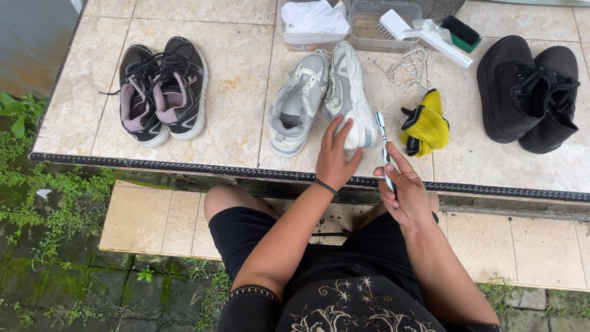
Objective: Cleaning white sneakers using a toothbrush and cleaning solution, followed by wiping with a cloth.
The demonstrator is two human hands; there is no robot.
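We sit at the edge of a tiled ledge (233, 110) with our knees below it. Our left hand (335, 157) lies spread, fingers apart, on the toe end of the right-hand shoe of a pale grey and white pair of sneakers (319, 98), which stands in the middle of the ledge with toes toward us; the hand rests on it and grips nothing. Our right hand (402, 193) is closed around the handle of a toothbrush (383, 144), whose white bristle head points up and away from us, just beside the sneaker's toe and apart from it. Right of the brush lies a crumpled yellow cloth (427, 123) with black trim, and behind it a loose coil of white shoelaces (405, 67). Far left stands a pair of black and pink sneakers (160, 92); far right, a pair of black boots (528, 92). At the back edge sit two clear plastic tubs, one holding a white cloth (313, 17), the other (369, 27) bearing a white scrub brush (424, 34), with a green-backed black brush (461, 32) near it.
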